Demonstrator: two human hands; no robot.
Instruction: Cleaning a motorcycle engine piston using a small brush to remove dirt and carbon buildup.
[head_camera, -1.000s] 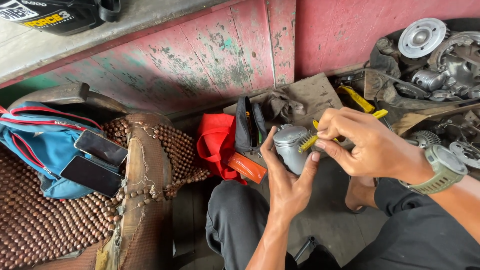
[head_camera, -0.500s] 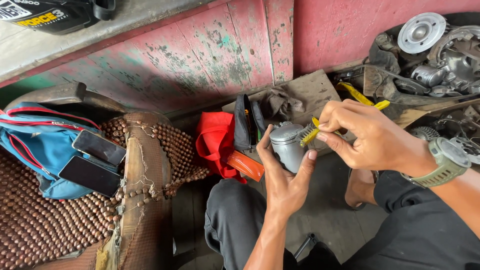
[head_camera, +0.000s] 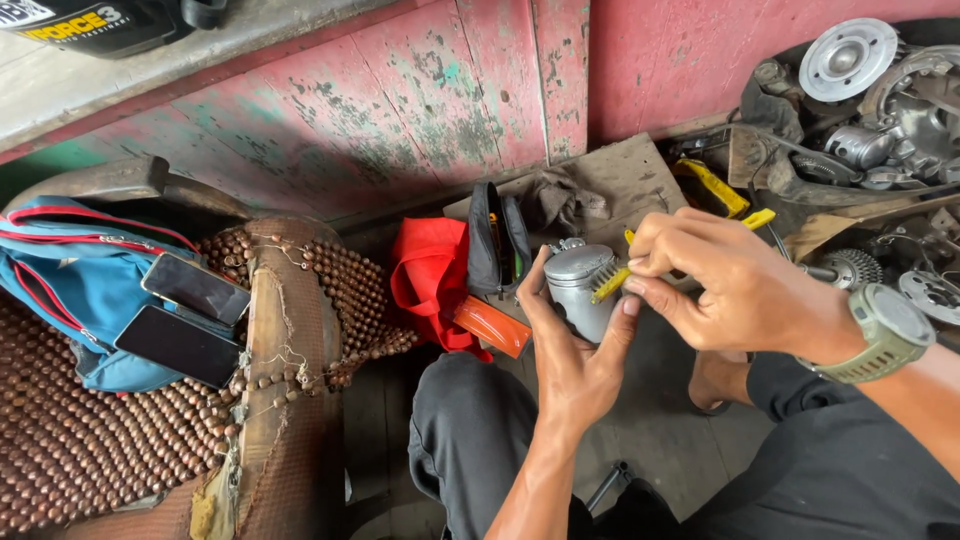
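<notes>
Moved: brush (head_camera: 612, 280) bristles now lower on the piston (head_camera: 580, 290).
Left hand (head_camera: 575, 345): wrapped around grey piston, above the lap.
Right hand (head_camera: 715, 280): pinching yellow-handled brush.
Nearby: red cloth (head_camera: 425, 275).

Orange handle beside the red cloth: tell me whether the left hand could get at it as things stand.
Probably yes, but not freely. The orange handle lies just left of the left hand with nothing between them, yet that hand is wrapped around the grey metal cylinder, so it would have to put that down first.
</notes>
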